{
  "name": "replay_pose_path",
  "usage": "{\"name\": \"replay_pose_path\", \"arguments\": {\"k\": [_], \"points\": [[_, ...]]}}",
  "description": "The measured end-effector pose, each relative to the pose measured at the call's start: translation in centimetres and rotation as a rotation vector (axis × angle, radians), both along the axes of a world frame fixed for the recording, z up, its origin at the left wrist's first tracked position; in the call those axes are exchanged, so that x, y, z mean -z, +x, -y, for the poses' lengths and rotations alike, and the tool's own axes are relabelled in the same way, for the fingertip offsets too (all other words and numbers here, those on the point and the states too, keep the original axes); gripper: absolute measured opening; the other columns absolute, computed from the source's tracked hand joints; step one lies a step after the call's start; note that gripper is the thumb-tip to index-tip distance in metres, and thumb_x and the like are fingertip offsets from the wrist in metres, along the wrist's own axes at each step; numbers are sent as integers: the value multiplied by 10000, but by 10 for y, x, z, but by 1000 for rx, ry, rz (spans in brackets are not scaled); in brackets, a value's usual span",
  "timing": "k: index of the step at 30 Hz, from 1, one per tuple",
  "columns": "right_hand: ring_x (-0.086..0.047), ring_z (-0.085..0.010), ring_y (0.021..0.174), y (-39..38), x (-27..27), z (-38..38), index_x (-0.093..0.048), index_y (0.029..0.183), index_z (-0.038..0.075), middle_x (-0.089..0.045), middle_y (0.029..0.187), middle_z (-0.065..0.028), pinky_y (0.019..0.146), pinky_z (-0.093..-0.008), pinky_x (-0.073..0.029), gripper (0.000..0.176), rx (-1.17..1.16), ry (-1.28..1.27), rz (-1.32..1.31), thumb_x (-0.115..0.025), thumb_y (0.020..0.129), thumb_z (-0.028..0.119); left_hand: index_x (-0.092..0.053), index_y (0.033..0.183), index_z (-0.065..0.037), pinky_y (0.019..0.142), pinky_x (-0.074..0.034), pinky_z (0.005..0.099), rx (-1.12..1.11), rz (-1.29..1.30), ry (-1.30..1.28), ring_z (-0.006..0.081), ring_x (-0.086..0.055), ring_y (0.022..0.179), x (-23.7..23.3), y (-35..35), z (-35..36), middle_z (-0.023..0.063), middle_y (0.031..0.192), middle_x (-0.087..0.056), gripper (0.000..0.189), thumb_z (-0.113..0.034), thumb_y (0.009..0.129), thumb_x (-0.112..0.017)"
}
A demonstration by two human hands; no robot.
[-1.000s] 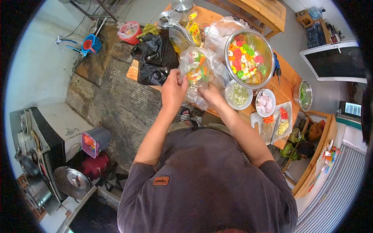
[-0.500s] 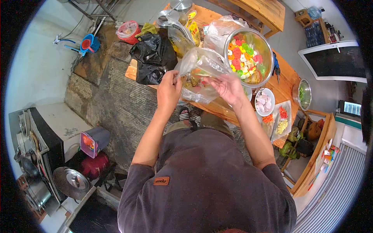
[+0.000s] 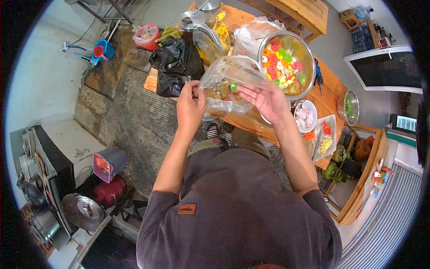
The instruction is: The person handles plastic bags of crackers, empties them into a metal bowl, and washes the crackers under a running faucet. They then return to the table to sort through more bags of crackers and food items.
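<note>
My left hand (image 3: 190, 106) pinches the left edge of a clear plastic bag (image 3: 226, 85) that holds a few colourful food pieces. The bag is lifted and tipped sideways above the near edge of the wooden table (image 3: 330, 96). My right hand (image 3: 264, 97) is flat and palm-up, fingers spread, under the bag's right side. Just beyond it stands a large steel bowl (image 3: 309, 62) full of red, yellow, green and white pieces.
A black plastic bag (image 3: 175, 66) and yellow packets (image 3: 222, 33) lie at the table's left end. A white bowl of pale pieces (image 3: 305, 116), a tray of chopped vegetables (image 3: 324, 136) and a small steel bowl (image 3: 351, 109) sit right. A stone slab floor (image 3: 134, 116) lies left.
The bag was lifted from hanging upright to lying sideways. My right hand let go of its pinch on the bag and opened flat beneath it. The left hand kept its hold.
</note>
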State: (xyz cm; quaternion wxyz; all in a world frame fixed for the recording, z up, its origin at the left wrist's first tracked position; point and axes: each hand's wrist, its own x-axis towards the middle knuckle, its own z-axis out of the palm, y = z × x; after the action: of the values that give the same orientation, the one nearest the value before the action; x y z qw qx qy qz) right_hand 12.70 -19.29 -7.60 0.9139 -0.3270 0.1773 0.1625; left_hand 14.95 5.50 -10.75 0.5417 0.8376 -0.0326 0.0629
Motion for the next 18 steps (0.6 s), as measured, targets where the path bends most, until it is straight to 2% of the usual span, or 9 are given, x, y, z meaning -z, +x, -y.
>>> {"name": "replay_pose_path", "arguments": {"k": [3,5,6,8,9,11,12,14,18], "points": [[-539,-448,1258,-8,-6,-6,-405,1297,-164,-506,1350,-343,1050,-472,-490,484,50,-48,23,-479,954,169,-610,1133,2,632,-479,266,7,-59,-1,95,-522,657,-6,-8,-3,29,768,-568,231,-124,942,-642],[-556,-423,1248,-14,-9,-9,-392,1325,-146,-541,1322,-320,1065,-481,-476,486,28,-60,29,-462,957,163,-595,1200,-13,650,-490,273,38,-140,43,121,-545,748,-7,-13,-5,74,897,-589,317,-114,912,-677],[-556,-423,1248,-18,-7,-9,-392,1325,-146,-541,1322,-320,1065,-481,-476,486,27,-59,28,-462,957,163,-595,1200,-13,650,-490,273,37,-141,44,121,-545,748,-10,-15,-4,74,897,-589,317,-114,912,-677],[-607,-343,1193,-26,-1,-9,-450,1302,-98,-600,1264,-255,1046,-445,-489,448,-8,-53,-43,-505,941,162,-604,1224,-36,860,-508,377,69,130,211,296,-612,955,-20,-16,-1,155,1099,-593,390,-123,862,-719],[-607,-343,1193,-32,0,-8,-450,1302,-98,-600,1264,-255,1046,-445,-489,448,-10,-54,-43,-505,941,162,-604,1224,-36,860,-508,377,67,130,210,296,-612,955,-25,-15,-1,155,1099,-593,390,-123,862,-719],[-631,-258,1139,-45,0,-5,-548,1200,-38,-628,1236,-194,1040,-405,-483,349,-50,-235,-73,-566,917,166,-586,1291,-45,1010,-437,445,193,377,339,340,-542,1188,-33,-13,0,204,1329,-517,557,-150,784,-794],[-631,-258,1139,-49,-3,-4,-548,1200,-38,-628,1236,-194,1040,-405,-483,349,-52,-235,-72,-566,917,166,-586,1291,-45,1010,-437,445,190,376,339,340,-542,1188,-32,-11,-2,204,1329,-517,557,-150,784,-794],[-650,-236,1085,-53,-16,-3,-603,1121,-6,-660,1186,-177,1014,-369,-472,272,-74,-271,-45,-569,919,173,-611,1280,-56,1111,-330,497,472,466,202,378,-515,1281,-28,-6,-7,218,1345,-552,541,-147,777,-788],[-630,-209,1098,-44,-59,-15,-604,1026,34,-656,1101,-122,1003,-366,-474,207,-60,-242,-50,-602,945,225,-655,1183,-41,1057,-412,460,587,498,130,384,-558,1258,-27,-3,-1,230,1280,-618,367,-40,823,-727]]}}
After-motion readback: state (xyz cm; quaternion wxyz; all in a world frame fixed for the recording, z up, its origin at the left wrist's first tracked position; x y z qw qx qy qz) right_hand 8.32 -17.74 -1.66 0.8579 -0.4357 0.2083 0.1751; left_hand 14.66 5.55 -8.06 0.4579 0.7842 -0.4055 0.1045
